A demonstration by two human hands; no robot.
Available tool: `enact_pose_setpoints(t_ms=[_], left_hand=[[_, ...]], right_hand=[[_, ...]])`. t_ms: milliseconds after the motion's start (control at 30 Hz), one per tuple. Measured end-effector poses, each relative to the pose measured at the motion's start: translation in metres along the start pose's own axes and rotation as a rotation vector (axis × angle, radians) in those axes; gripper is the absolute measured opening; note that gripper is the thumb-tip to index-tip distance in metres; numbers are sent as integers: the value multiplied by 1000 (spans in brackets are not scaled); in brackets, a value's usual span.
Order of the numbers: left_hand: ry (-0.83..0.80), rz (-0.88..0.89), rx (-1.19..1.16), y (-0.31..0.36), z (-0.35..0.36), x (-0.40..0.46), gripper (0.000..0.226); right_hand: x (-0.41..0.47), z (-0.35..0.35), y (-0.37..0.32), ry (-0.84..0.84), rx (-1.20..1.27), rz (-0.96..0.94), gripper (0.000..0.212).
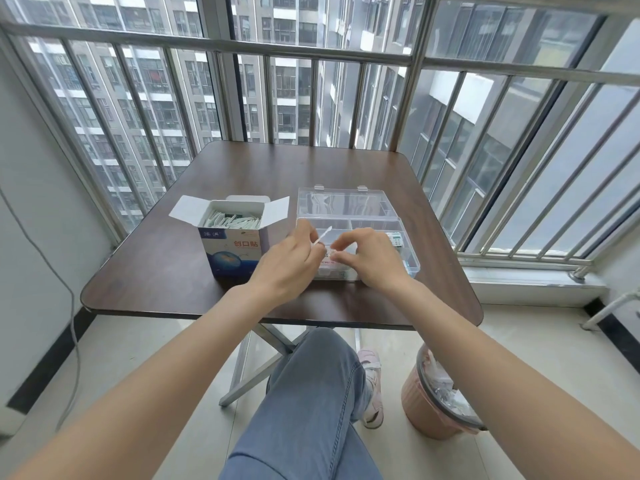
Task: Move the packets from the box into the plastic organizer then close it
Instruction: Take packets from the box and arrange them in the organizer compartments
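A blue and white cardboard box stands open on the brown table, with several white packets upright inside. To its right lies the clear plastic organizer, its lid folded back flat. My left hand pinches a thin white packet above the organizer's front left compartment. My right hand reaches into that compartment and pinches packets lying there. A few more packets show in a right compartment.
A metal railing and window bars run behind and to the right of the table. A pink waste bin stands on the floor at the right. My crossed leg in jeans is under the table's front edge.
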State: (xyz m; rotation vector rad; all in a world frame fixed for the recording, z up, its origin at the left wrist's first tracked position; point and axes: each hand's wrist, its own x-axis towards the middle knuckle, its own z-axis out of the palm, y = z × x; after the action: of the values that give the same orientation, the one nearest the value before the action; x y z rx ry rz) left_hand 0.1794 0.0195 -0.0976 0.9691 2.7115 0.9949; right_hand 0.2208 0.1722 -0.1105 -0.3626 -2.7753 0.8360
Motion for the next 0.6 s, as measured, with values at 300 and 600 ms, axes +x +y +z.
enact_pose_setpoints(t_ms=[300, 600], left_hand=[[-64, 164, 43, -3, -3, 9, 25], [182, 89, 74, -6, -1, 15, 15]], right_hand=[[-11, -33, -7, -52, 342, -173, 13], [-2, -13, 4, 81, 217, -10, 8]])
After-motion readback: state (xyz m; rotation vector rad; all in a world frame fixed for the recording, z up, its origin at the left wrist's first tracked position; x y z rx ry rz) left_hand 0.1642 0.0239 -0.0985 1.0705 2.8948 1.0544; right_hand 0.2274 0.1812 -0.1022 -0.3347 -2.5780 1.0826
